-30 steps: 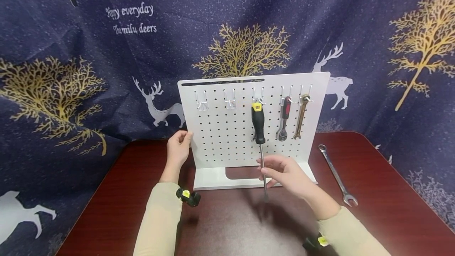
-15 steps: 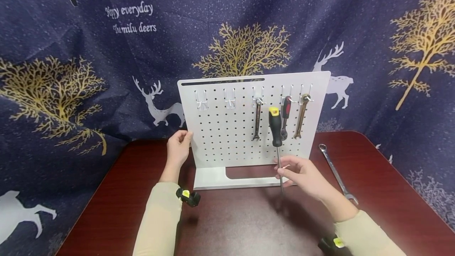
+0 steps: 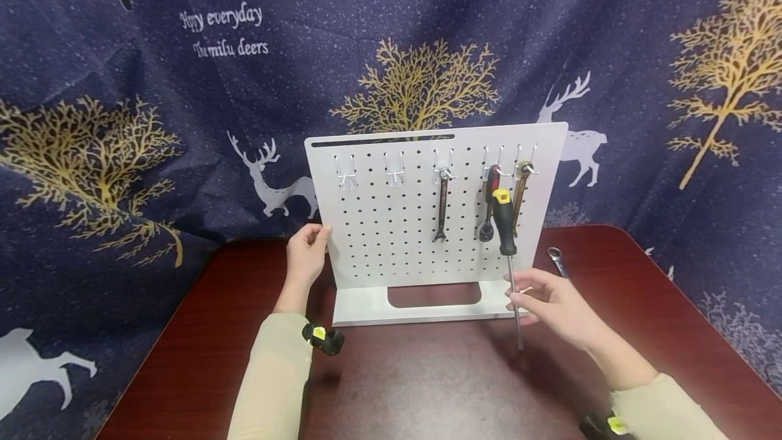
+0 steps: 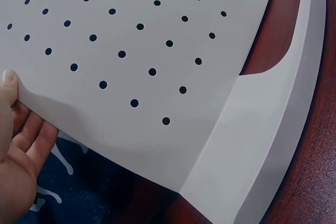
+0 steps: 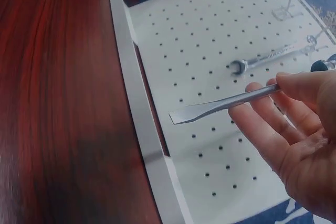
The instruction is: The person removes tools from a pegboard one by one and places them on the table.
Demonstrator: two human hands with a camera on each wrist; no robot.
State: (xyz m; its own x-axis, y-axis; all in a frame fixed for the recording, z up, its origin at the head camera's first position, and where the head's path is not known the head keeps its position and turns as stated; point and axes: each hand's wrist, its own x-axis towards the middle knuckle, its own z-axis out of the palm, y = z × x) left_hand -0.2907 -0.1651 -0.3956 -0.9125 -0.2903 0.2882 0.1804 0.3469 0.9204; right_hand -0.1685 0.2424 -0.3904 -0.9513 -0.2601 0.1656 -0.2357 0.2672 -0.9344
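Note:
My left hand (image 3: 307, 255) grips the left edge of the white pegboard (image 3: 391, 243), its thumb on the front face in the left wrist view. My right hand (image 3: 552, 301) pinches the metal shaft of a screwdriver (image 3: 505, 226), whose black and yellow handle points up before the board's right part. In the right wrist view the flat tip of the screwdriver (image 5: 197, 111) points left, clear of the board. On hooks hang a wrench (image 3: 442, 206), a red and black ratchet (image 3: 487, 223) and a brass-toned wrench (image 3: 522, 185), partly behind the screwdriver handle.
Two clear hooks (image 3: 347, 180) at the board's upper left hold nothing. Another wrench (image 3: 556, 258) lies on the dark red table (image 3: 391, 386) right of the board, mostly hidden by my right hand and arm. A blue patterned cloth (image 3: 293, 87) hangs behind.
My right hand has moved right with the screwdriver, from before the middle wrench to between the ratchet and the brass-toned wrench. My left hand has stayed at the board's edge.

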